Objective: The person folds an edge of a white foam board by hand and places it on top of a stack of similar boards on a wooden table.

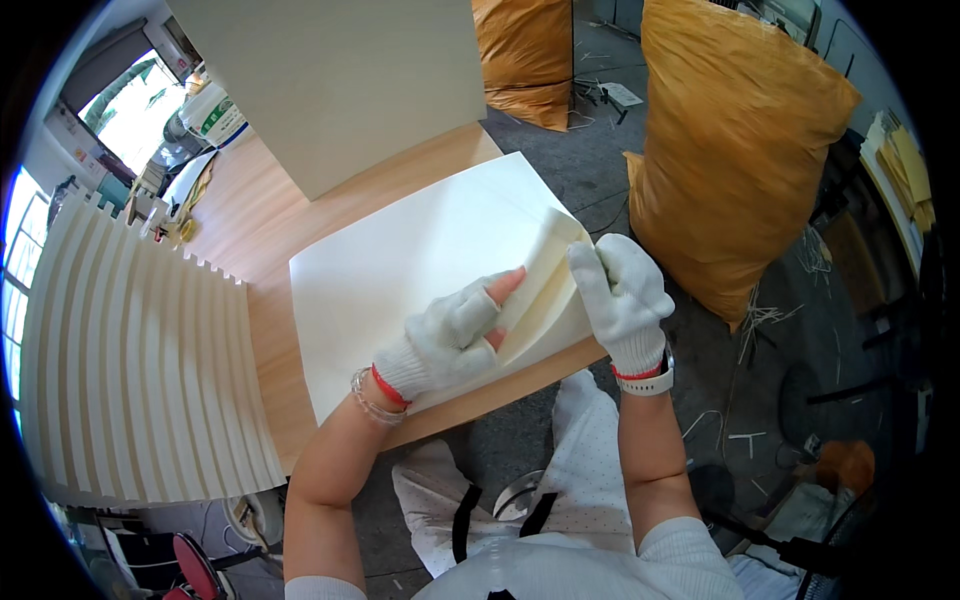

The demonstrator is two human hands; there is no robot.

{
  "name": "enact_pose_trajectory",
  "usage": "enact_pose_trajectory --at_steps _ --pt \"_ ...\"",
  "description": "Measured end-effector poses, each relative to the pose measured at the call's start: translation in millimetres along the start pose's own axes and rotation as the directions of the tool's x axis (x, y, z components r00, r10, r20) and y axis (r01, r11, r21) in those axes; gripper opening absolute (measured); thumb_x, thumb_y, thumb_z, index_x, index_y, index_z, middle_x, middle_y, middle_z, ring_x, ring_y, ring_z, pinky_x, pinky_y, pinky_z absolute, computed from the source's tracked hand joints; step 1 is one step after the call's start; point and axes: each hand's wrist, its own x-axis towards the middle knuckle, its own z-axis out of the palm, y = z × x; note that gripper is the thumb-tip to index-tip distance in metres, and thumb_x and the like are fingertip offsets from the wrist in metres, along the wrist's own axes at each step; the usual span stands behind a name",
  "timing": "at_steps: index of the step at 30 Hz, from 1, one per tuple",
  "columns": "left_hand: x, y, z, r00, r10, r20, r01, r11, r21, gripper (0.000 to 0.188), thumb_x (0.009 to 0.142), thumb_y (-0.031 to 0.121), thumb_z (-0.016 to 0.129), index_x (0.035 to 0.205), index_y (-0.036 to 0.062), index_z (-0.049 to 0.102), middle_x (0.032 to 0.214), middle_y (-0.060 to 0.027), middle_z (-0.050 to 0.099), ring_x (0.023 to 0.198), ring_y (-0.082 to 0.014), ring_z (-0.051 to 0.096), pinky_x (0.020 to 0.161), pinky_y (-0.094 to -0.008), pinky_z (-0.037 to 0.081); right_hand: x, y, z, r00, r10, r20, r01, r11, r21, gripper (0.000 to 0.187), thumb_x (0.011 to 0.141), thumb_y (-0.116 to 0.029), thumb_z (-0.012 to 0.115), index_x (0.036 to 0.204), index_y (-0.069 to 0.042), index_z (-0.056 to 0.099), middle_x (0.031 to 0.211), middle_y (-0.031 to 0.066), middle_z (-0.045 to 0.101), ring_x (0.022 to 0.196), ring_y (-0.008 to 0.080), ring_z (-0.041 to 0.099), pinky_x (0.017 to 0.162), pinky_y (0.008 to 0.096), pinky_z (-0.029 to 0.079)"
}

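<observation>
A large white sheet (400,250) of paper or thin board lies on the wooden table. Its right side is lifted into a curl, showing a cream underside or layer beneath. My left hand (450,325), in a white knit glove with bare fingertips, rests on the sheet beside the curl. Its fingers are stretched and apart, pointing right. Gloved too, my right hand (622,295) is closed at the raised right edge, thumb and fingers pinching the sheet. Whether it pinches one layer or several, I cannot tell.
On the left stands a stack of ribbed cream strips (140,350). A tall pale board (350,80) rises behind the wooden table (270,330). Two orange sacks (735,150) stand on the grey floor (590,165), with scraps around. A white bucket (213,115) sits at the far left.
</observation>
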Motion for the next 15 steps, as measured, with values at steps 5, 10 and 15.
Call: enact_pose_trajectory --at_steps 5,10,15 --pt "5.7 1.1 -0.4 0.995 0.036 0.095 -0.033 0.999 -0.024 0.042 0.085 0.004 0.073 0.126 0.0082 0.067 0.134 -0.0203 0.062 0.111 -0.0332 0.066 0.093 -0.0345 0.052 -1.3 1.2 3.2 0.999 -0.004 0.043 0.013 0.979 -0.205 0.039 0.082 0.001 0.067 0.120 0.002 0.060 0.080 0.0107 0.052 0.068 0.0262 0.056 0.056 0.0375 0.047" --pt "5.6 -9.8 5.7 0.998 0.046 0.032 -0.044 0.997 -0.064 0.046 0.081 0.012 0.083 0.123 0.0054 0.067 0.144 -0.0202 0.055 0.123 -0.0341 0.060 0.101 -0.0371 0.048 -0.9 0.3 1.7 0.995 0.042 0.085 -0.023 0.978 -0.208 0.039 0.080 -0.001 0.067 0.118 0.004 0.059 0.080 0.0117 0.054 0.068 0.0268 0.056 0.057 0.0375 0.048" --pt "3.8 -5.7 5.8 0.998 0.058 -0.019 -0.058 0.998 -0.014 0.051 0.084 0.010 0.077 0.133 0.0046 0.063 0.146 -0.0215 0.053 0.124 -0.0336 0.059 0.103 -0.0370 0.047 -3.8 -3.7 3.8 0.971 0.233 0.045 -0.236 0.967 0.092 0.017 0.094 -0.003 0.061 0.110 0.001 0.062 0.074 0.0116 0.049 0.065 0.0293 0.052 0.058 0.0403 0.043"
